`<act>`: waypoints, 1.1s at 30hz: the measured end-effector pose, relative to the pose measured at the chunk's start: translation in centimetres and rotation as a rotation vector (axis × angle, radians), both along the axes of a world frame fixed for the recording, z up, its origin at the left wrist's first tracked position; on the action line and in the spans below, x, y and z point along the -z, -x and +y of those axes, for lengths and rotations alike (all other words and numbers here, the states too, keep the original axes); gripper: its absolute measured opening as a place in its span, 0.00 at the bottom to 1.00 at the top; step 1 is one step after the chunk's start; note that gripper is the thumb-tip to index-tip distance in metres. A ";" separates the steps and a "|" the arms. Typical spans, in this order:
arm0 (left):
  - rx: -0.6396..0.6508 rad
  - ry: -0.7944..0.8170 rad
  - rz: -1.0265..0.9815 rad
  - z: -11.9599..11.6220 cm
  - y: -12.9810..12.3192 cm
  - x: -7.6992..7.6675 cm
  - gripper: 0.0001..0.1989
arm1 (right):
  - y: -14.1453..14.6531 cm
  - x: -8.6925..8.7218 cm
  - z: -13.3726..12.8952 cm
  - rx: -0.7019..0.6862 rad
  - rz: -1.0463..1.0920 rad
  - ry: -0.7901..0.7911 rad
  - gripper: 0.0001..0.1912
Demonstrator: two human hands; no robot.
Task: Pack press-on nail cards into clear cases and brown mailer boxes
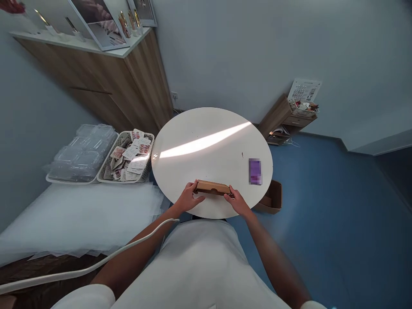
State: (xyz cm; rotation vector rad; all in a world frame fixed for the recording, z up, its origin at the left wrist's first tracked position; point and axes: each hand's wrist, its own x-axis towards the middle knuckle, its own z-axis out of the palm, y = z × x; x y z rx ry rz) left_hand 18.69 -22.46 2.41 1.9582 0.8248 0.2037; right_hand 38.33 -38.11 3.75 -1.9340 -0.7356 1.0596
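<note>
A small flat brown cardboard box is held near the front edge of the round white table. My left hand grips its left end, thumb on the near side. At the right end, my right hand has its fingers and thumb around the corner. A dark slot shows along the box's near side; what is inside cannot be seen. To the right on the table lies a purple blurred rectangle, with a tiny dark piece beyond it.
Left of the table, a white basket holds printed cards, beside stacked clear plastic boxes and translucent sheets. An open cardboard box sits below the table's right edge. A white cable crosses my left arm. A wooden cabinet stands behind.
</note>
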 end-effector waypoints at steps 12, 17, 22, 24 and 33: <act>0.080 -0.145 0.214 2.5 -2.3 -0.9 0.22 | -2.8 -2.0 3.7 0.016 -0.007 0.121 0.22; 0.053 -0.204 0.202 1.9 -2.1 -1.5 0.23 | -2.7 -2.4 3.9 0.041 0.009 0.155 0.23; 0.027 -0.220 0.163 2.1 -2.0 -1.8 0.22 | -2.3 -2.5 3.9 0.092 0.100 0.165 0.23; 0.010 -0.206 0.152 2.2 -2.0 -1.7 0.22 | -2.3 -2.5 3.9 0.092 0.131 0.156 0.24; -0.011 -0.090 0.170 2.4 -1.9 -1.9 0.23 | -2.4 -2.4 3.8 0.071 0.140 0.134 0.24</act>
